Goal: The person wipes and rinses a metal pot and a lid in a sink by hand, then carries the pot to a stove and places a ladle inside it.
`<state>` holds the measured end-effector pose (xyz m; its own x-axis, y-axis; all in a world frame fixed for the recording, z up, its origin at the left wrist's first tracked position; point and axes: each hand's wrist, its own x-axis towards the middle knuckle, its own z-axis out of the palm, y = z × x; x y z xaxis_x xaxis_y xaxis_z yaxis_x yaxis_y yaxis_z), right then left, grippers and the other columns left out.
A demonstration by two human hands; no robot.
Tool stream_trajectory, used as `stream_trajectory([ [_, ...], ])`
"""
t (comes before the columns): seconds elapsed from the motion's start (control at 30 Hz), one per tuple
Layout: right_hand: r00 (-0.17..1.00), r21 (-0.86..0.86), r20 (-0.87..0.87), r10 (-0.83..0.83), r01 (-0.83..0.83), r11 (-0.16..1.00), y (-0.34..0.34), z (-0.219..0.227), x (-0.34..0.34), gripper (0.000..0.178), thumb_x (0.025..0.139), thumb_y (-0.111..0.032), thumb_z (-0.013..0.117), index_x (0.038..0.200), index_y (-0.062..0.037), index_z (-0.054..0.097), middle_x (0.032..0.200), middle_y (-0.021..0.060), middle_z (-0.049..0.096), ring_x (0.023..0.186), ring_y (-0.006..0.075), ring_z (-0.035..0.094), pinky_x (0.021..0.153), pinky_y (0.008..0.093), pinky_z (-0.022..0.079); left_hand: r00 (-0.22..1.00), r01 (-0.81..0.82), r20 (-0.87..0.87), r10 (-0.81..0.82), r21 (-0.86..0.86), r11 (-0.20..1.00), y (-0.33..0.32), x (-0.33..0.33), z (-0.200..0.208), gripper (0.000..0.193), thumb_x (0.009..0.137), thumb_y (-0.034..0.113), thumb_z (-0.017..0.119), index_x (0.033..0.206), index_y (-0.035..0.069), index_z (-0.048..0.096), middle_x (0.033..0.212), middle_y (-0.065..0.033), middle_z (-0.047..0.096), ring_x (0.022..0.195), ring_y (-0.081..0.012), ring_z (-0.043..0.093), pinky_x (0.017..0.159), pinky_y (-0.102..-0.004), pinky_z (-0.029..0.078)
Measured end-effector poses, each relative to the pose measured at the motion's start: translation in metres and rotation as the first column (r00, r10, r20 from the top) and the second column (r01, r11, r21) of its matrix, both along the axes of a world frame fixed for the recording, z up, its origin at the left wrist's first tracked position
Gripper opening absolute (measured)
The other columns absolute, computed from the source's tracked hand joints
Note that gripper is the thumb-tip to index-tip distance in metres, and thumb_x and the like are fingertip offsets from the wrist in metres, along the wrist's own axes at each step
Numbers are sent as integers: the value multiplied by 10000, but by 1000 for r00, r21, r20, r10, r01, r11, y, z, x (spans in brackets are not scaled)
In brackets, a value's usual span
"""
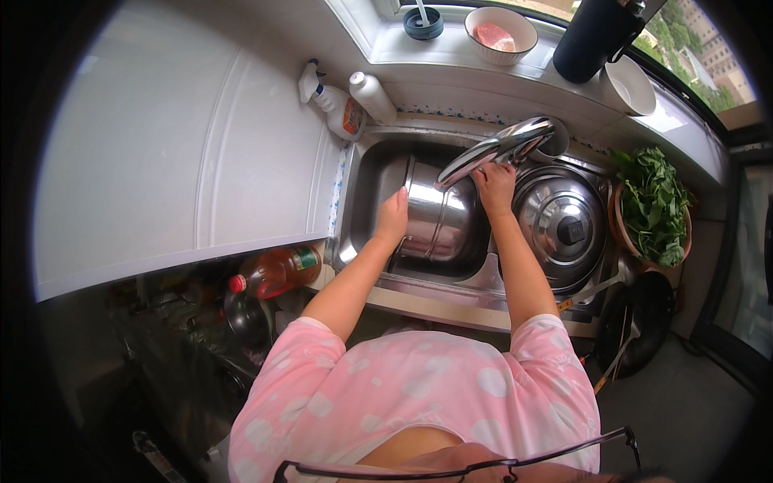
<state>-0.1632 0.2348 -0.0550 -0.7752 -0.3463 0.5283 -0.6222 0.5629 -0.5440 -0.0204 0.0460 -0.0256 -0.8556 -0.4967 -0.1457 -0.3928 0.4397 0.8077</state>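
Note:
A shiny steel pot lies tipped on its side in the sink basin, its rim toward the left. My left hand grips that rim, thumb pointing up along it. Just under the chrome faucet, my right hand has its fingers curled in beside the faucet body. Whether they hold the faucet's lever or another part is hidden. The faucet's spout hangs over the pot, and I cannot make out any water running.
A domed steel lid sits right of the basin, beside a bowl of leafy greens and a black wok. Behind the sink stand a spray bottle and a white bottle. On the sill are a meat bowl and black flask.

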Motion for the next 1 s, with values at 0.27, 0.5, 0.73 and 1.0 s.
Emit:
stream_trajectory([
  [0.27,999,-5,-43,10,-10,1000,1,0,0,214,770,-303,635,720,-100,588,653,30,583,655,211,563,754,349,377,1000,-1,-7,0,-9,1000,-2,0,-3,483,941,369,321,861,-48,551,795,-273,557,775,-443,514,685,-431,405],
  [0.5,999,-9,-8,40,-40,999,5,4,0,180,768,-257,643,786,-87,584,734,56,595,726,238,568,770,364,387,1000,-5,-24,5,2,1000,-1,-3,-3,486,939,373,326,844,-49,549,789,-274,553,761,-443,511,671,-434,400],
  [0.73,990,-434,135,-44,99,895,-18,50,56,179,781,-37,607,912,-21,486,894,140,497,825,328,502,714,389,429,998,-17,-53,18,21,1000,-1,1,-5,485,938,381,331,850,-40,555,782,-271,554,769,-444,516,681,-424,409],
  [1.0,876,-19,119,467,-468,883,-36,34,100,391,730,-117,634,1080,-31,483,1120,132,484,1113,313,448,938,463,346,996,-16,-85,20,57,998,-1,3,4,396,950,333,326,1061,-1,507,939,-226,576,904,-377,549,783,-384,415],
])
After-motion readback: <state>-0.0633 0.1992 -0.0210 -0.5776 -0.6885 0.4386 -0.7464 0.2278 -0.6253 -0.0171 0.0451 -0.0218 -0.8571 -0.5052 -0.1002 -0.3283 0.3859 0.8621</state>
